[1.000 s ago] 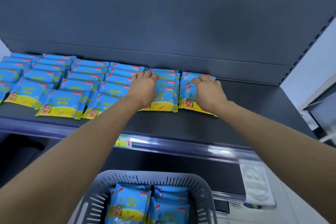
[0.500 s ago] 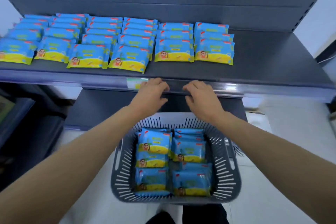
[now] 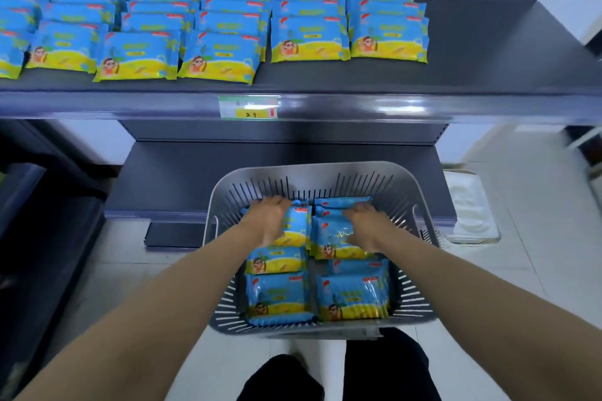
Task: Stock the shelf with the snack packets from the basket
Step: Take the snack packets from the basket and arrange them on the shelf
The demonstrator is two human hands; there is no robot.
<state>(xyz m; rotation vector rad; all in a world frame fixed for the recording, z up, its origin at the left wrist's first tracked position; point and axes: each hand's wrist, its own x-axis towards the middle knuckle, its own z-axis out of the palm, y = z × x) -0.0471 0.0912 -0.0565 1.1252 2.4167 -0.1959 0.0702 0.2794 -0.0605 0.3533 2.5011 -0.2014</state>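
A grey slotted basket [image 3: 309, 169] stands on the floor below me and holds several blue-and-yellow snack packets. My left hand [image 3: 270, 218] lies over the far-left packet [image 3: 294, 231], with its fingers curled over the packet's far edge. My right hand [image 3: 365, 221] grips the far-right packet [image 3: 332, 238], which crinkles under the thumb. Two more packets [image 3: 277, 296] lie nearer me in the basket. On the dark shelf [image 3: 358, 107] above, rows of the same packets [image 3: 309, 39] fill the left and middle.
The right end of the shelf board [image 3: 488, 52] is bare. A price tag [image 3: 249, 107] sits on the shelf's front rail. A lower dark shelf [image 3: 169, 179] juts out behind the basket. A white moulded tray [image 3: 469, 208] lies on the floor to the right.
Both hands left the packets on the shelf, came down past the shelf's front rail and reached into the basket, where they now close on the two far packets. My view tilted downward.
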